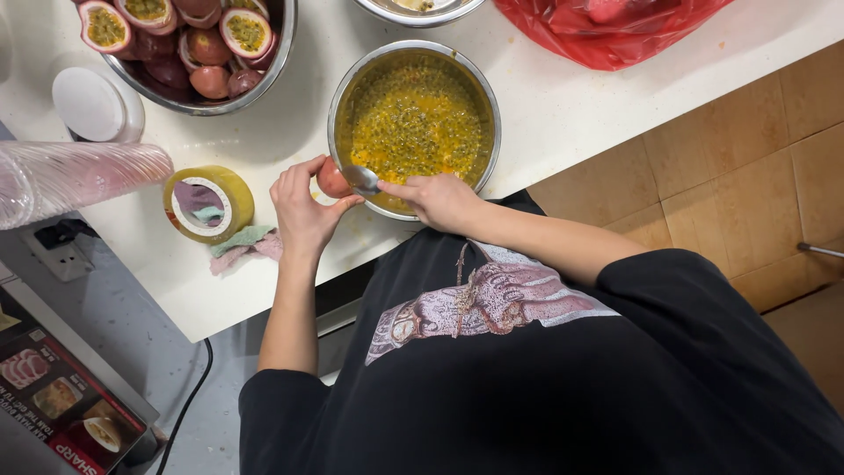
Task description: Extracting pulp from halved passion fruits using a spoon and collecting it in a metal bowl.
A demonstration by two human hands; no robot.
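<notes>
The left hand (303, 211) has its grip curled around a small round reddish-purple passion fruit half (332, 179), thumb on the near side and fingers arched over the far side, holding it just at the rim of the steel bowl. The right hand (437, 199) has its grip closed on the handle of a metal spoon (362, 179), whose bowl lies against the open side of the fruit half, right at the bowl's near edge.

That round stainless steel bowl (339, 95) sits on the white table (563, 105) and is filled well up with yellow-orange pulp dotted with dark seeds. To the left of the left hand a roll of yellow tape (211, 202) lies flat, with a crumpled pink and green cloth (243, 244) just beside it. Further out on that side lies a sleeve of stacked clear plastic cups (75, 179) and a white round lid (88, 104). At the far left of the table stands a larger steel bowl (264, 75) holding cut passion fruit halves. A red plastic bag (607, 31) lies at the far right, and the edge of another steel bowl (420, 10) shows at the top.
</notes>
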